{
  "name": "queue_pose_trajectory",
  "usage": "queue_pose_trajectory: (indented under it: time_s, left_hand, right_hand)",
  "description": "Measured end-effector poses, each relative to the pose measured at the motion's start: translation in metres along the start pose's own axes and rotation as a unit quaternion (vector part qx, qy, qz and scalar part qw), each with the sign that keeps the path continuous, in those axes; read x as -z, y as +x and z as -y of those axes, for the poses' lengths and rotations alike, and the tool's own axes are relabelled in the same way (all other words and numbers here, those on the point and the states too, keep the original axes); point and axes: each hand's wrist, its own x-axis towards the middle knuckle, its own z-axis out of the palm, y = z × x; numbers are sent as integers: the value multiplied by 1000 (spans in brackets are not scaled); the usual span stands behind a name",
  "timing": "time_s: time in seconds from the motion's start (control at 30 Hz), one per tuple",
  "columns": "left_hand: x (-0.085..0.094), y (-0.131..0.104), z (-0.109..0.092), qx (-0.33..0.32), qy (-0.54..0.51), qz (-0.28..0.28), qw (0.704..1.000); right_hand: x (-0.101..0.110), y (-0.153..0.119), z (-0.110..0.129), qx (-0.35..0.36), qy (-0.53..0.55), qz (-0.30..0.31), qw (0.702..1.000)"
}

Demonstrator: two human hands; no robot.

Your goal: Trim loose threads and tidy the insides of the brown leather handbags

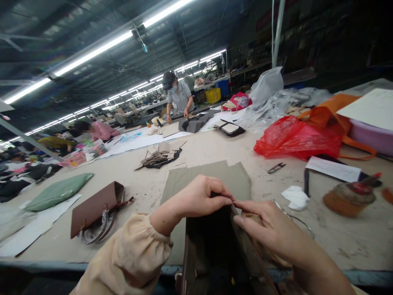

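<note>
An open bag with a dark inside and brown edges stands at the bottom centre, near the table's front edge. My left hand pinches the bag's far top rim between thumb and fingers. Just to its right, my right hand grips the same rim at the corner, its fingertips close to those of the left. Beyond the hands lies a flat olive-grey sheet. A finished-looking brown handbag, its handles wrapped in clear plastic, rests on the table at the left.
Across the table, a person handles dark pieces. Scraps lie at the middle, a green pouch at the left. Small snips, a red plastic bag, crumpled tissue and a stained pot are at the right.
</note>
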Motion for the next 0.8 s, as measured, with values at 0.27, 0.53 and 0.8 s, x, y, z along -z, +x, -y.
queue_pose_trajectory:
  time_s: [0.27, 0.53, 0.8]
  left_hand:
    - [0, 0, -2, 21, 3, 6, 1000]
    - [1, -1, -6, 39, 64, 25, 997]
    - [3, -2, -3, 29, 67, 50, 996]
  right_hand:
    - [-1, 1, 3, 11, 2, 1, 1000]
    - [-1, 2, 5, 6, 11, 9, 1000]
    - [-2, 1, 3, 3, 10, 3, 1000]
